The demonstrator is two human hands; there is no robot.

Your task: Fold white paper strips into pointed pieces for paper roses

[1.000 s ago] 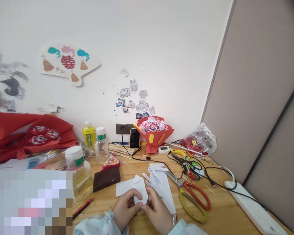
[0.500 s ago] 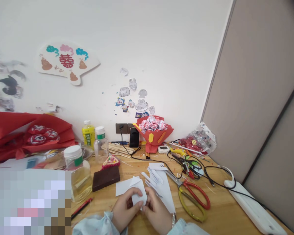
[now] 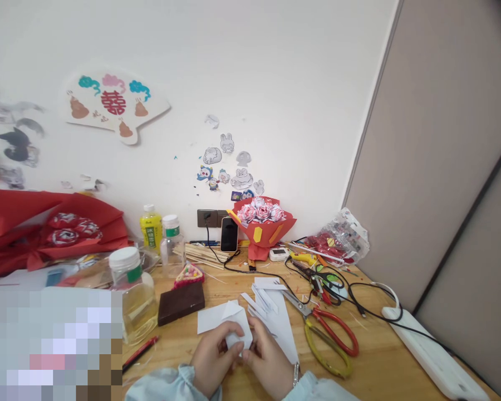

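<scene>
- from where i stand, the folded white paper [image 3: 241, 333] is at the lower centre of the frame, between two hands and held up over the table [image 3: 376, 356].
- the left hand [image 3: 214, 352] is closed on it, thumb pressed on the near face and index finger curled along the left edge.
- the right hand [image 3: 269, 356] is curled in at the lower right edge, thumb and finger seeming to pinch it; its other fingertips are hidden.
- as for progress, i'd say some folding is done: the edges look straight, the outline is angular, and a small triangular peak shows at the top.
- the piece is not yet let go or set down, and how many creases are left i can't tell, with the fingers covering its lower end.
- just right of the hands, thin paper strips [image 3: 264, 301] lie loose on a long white sheet [image 3: 287, 328]; they look cut already.
- another flat sheet [image 3: 207, 319] lies behind the left hand, and the large scissors [image 3: 307, 315] rest untouched towards the lower right.
- the paper's peak points to the top of the frame, a touch left.
- its long axis, as far as it shows, runs up and down the frame, leaning slightly, upper end leftward.
</scene>
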